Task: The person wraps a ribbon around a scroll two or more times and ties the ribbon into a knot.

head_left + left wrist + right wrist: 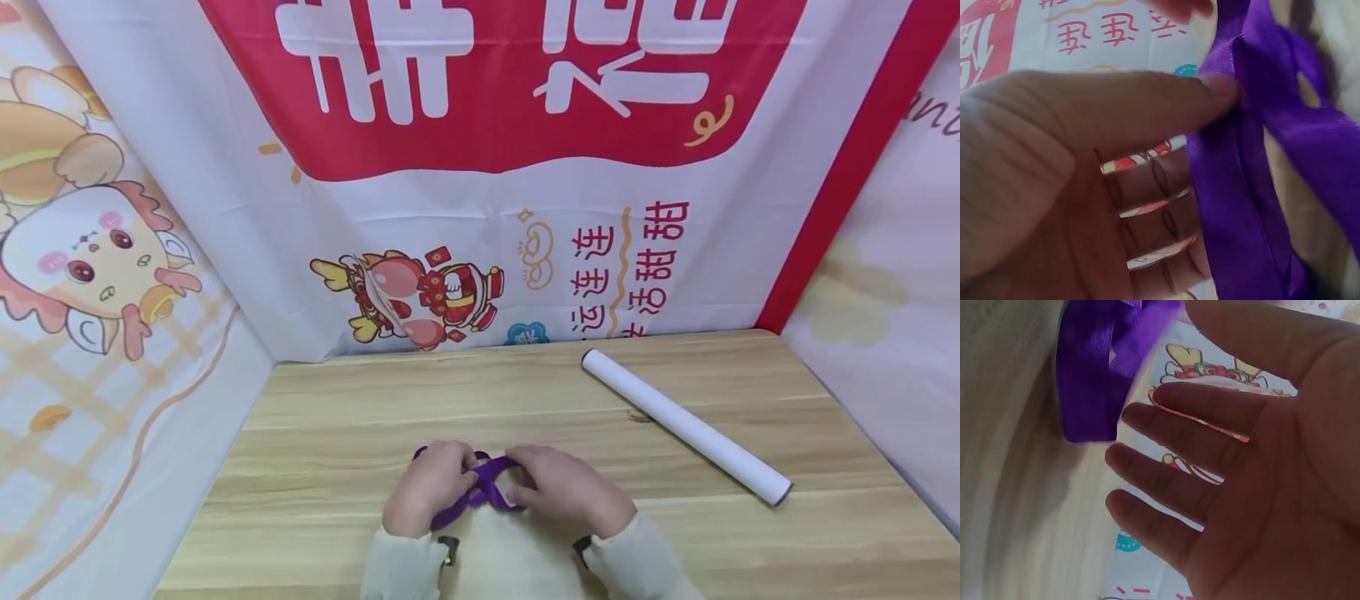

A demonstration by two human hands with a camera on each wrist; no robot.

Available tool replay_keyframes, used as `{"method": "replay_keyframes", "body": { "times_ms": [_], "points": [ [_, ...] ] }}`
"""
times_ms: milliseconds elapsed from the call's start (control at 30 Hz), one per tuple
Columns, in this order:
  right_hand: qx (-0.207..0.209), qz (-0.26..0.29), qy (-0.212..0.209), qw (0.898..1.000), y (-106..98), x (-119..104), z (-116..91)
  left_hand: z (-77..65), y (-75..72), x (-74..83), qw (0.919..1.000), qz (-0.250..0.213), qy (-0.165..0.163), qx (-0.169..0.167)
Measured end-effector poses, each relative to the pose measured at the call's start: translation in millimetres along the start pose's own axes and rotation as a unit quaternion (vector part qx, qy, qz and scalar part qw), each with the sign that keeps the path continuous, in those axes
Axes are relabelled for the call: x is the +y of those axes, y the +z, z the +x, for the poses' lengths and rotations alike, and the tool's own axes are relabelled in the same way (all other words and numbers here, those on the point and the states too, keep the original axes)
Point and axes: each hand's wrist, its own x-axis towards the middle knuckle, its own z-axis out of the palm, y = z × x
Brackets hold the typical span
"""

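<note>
The left grip (429, 487) pinches the purple ribbon (487, 471) at the near middle of the bench (322, 433). The right grip (566, 492) is released, fingers extended by the ribbon's right side. Farther right lies a white tube (686, 425).

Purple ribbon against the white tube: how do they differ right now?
The purple ribbon is flat and looped; the white tube is round and straight. The left hand pinches the purple ribbon, while the white tube lies untouched on the table. Neither shows any printed pattern.
</note>
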Motion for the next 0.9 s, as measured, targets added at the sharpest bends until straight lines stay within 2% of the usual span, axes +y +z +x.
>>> {"method": "replay_keyframes", "body": {
  "times_ms": [200,333,467,667,900],
  "points": [
    [0.044,0.029,-0.037,0.998,3.1,0.5,6.2,1.1,-9.3,11.9,0.9989,-0.03,0.03,0.021],
    [0.074,0.054,-0.049,0.995,-0.5,0.3,8.0,-1.3,-18.5,19.8,0.9969,-0.03,0.052,0.051],
    [0.088,0.091,-0.055,0.99,-5.0,-0.2,9.2,-4.1,-25.3,24.2,0.9951,-0.047,0.063,0.06],
    [0.119,0.176,-0.06,0.975,-10.5,-2.0,7.2,-6.0,-28.7,26.1,0.993,-0.07,0.074,0.061],
    [0.1,0.279,-0.037,0.954,-16.8,-5.3,4.9,-5.7,-30.2,25.8,0.9891,-0.093,0.091,0.068]
  ]
}}
